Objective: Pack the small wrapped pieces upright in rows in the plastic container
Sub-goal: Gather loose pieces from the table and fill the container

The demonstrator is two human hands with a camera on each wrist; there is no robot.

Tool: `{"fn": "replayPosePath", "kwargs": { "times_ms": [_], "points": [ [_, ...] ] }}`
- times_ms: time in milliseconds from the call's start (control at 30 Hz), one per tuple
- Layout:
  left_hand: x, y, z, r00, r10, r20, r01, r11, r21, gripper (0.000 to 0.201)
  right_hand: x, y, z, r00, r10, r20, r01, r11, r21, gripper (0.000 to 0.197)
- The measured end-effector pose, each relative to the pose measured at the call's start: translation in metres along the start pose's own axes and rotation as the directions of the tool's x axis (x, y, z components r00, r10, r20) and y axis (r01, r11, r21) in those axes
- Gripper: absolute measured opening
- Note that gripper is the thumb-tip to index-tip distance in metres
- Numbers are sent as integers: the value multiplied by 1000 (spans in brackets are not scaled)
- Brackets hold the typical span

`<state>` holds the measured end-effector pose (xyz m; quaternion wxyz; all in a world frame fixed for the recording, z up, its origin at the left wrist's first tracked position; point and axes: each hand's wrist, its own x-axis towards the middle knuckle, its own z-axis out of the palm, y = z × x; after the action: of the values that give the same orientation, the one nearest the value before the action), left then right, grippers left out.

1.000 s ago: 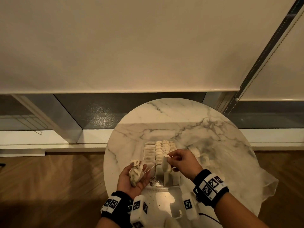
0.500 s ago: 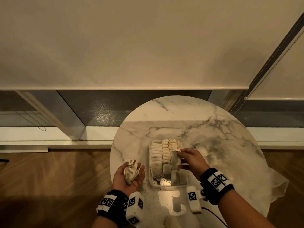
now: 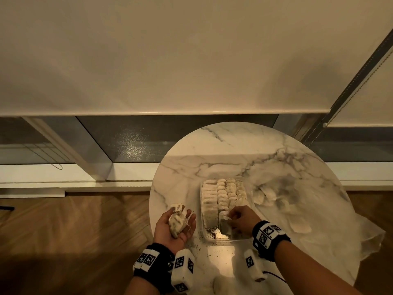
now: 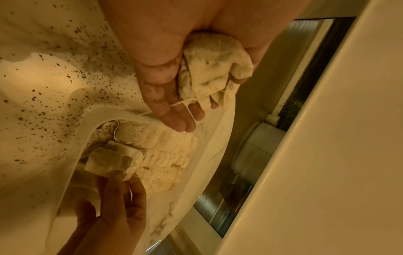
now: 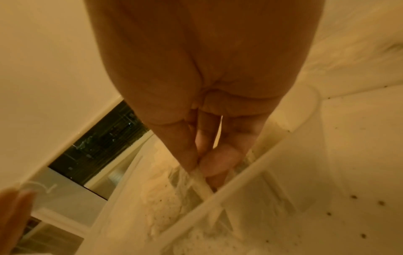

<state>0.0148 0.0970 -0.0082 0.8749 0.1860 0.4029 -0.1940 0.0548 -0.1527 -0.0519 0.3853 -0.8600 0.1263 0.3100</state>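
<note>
I'm pinching one bag [image 3: 223, 222] by its top edge in my right hand [image 3: 242, 221], lowering it into the tub's [image 3: 209, 238] near gap. These bags are looking light, soft, easily torn and already shedding crumbs. My left hand [image 3: 174, 227] is cupping a spare bunch [image 3: 178, 220] loosely. Four rows [image 3: 223, 194] are standing packed.
</note>
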Motion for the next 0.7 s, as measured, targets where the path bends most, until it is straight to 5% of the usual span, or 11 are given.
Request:
{"fn": "replayPosePath", "kwargs": {
  "times_ms": [333,567,700],
  "points": [
    [0,0,1,1000,-3,6,3,1000,3,32,-4,-12,2,998,60,-26,-62,995,-82,32],
    [-1,-5,7,1000,-4,7,4,1000,4,32,-3,-17,9,993,18,-114,-27,996,-81,10],
    [-4,-8,9,1000,-6,4,6,1000,8,31,-4,-20,12,996,30,-83,-43,987,-156,21]
  ]
}}
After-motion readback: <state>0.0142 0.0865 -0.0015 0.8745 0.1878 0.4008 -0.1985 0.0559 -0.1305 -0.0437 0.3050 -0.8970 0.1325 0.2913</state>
